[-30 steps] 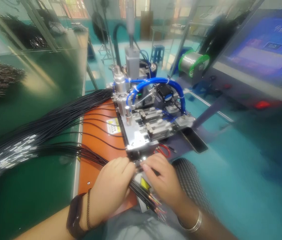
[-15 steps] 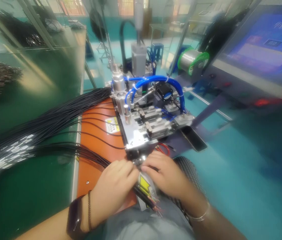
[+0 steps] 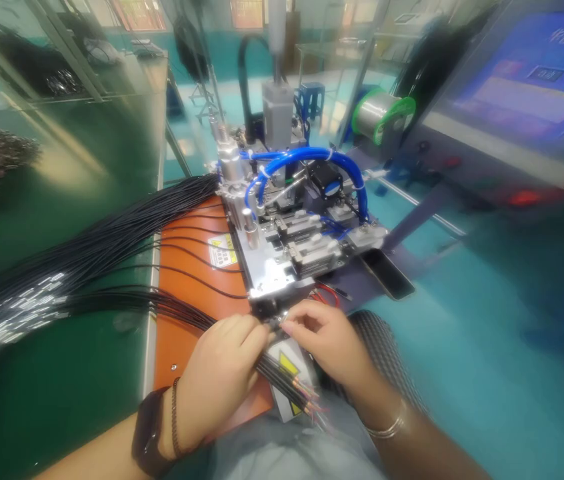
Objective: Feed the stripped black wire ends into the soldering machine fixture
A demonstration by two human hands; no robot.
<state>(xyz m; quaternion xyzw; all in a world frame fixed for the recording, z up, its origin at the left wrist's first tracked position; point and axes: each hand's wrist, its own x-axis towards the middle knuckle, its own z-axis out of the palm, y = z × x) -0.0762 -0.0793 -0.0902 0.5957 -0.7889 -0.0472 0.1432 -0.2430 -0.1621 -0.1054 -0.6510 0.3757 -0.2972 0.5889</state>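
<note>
My left hand is closed around a bundle of black cables. The bundle runs in from the left across the orange machine top and comes out below the hand, its stripped ends showing thin coloured wires and bare strands. My right hand has thumb and forefinger pinched together at a small metal fixture on the machine's front edge. What lies between those fingertips is too small to make out. The tips of both hands are close together there. Behind them stands the benchtop machine with blue air hoses.
A thick pile of black cables lies on the green table at left. A phone rests right of the machine. A green-rimmed wire spool and a lit screen stand farther back and right.
My right thumb and forefinger have come closer together at the fixture. The left hand has shifted slightly left, and more of the stripped cable ends shows below it.
</note>
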